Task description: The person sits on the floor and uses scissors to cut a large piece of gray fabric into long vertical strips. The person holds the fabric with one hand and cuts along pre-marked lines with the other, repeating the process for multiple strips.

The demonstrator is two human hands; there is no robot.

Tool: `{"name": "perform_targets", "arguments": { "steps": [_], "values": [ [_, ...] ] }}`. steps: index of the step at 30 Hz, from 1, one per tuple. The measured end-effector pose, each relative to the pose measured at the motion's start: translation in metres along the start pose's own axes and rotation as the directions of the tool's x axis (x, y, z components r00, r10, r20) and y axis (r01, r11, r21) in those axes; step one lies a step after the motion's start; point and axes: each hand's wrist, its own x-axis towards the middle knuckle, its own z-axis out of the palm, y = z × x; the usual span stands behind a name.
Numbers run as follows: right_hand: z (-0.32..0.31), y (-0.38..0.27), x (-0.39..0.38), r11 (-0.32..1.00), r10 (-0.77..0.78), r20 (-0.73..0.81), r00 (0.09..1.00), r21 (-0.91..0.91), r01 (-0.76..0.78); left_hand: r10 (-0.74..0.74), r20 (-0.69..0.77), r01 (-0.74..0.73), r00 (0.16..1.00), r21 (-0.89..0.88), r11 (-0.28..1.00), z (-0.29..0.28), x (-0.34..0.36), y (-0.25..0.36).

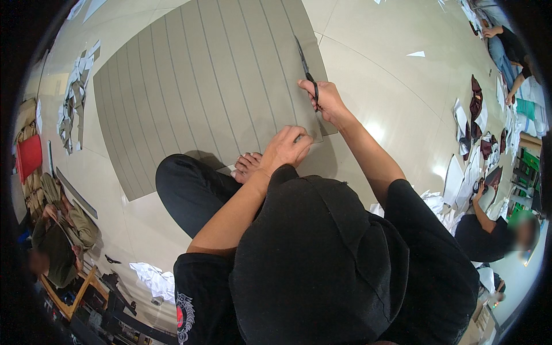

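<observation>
A large grey-brown sheet (201, 75) marked with long parallel dark lines lies spread on the floor in front of me. My right hand (328, 100) is wrapped round the black handles of a pair of scissors (309, 77). Its blades point away from me, over the sheet close to its right edge. My left hand (287, 148) is closed at the sheet's near edge, fingers curled on it; a small dark spot shows between the fingers. Just left of that hand, my bare foot (247, 165) rests by the same edge.
Pale tiles form the floor (379, 80). Offcuts (75, 103) lie at the left, and crumpled white paper (155, 280) is at lower left. White and dark red scraps (474, 115) are scattered on the right. Other people sit at the left (57, 241) and right (489, 230).
</observation>
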Motion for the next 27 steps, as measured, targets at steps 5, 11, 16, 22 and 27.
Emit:
{"name": "perform_targets", "arguments": {
  "steps": [5,11,16,22,27],
  "values": [
    [0.0,0.002,0.001,1.0,0.0,0.002,1.0,0.001,0.0,0.001,-0.005,-0.001,1.0,-0.005,1.0,0.001,0.0,-0.001],
    [0.001,0.002,0.001,1.0,-0.005,-0.007,1.0,-0.011,0.005,-0.008,0.006,0.008,1.0,0.001,1.0,0.0,-0.001,-0.001],
    [0.002,0.002,0.002,1.0,-0.011,-0.012,1.0,0.008,0.011,-0.005,0.012,0.005,1.0,-0.006,1.0,0.0,-0.002,-0.002],
    [0.005,-0.01,0.004,1.0,-0.005,0.001,1.0,0.012,0.005,0.0,0.027,0.0,1.0,0.018,1.0,-0.001,-0.003,-0.003],
    [0.007,-0.015,0.009,1.0,0.007,-0.008,1.0,0.029,-0.007,0.0,0.025,-0.001,1.0,0.007,1.0,-0.003,-0.002,-0.001]
  ]
}}
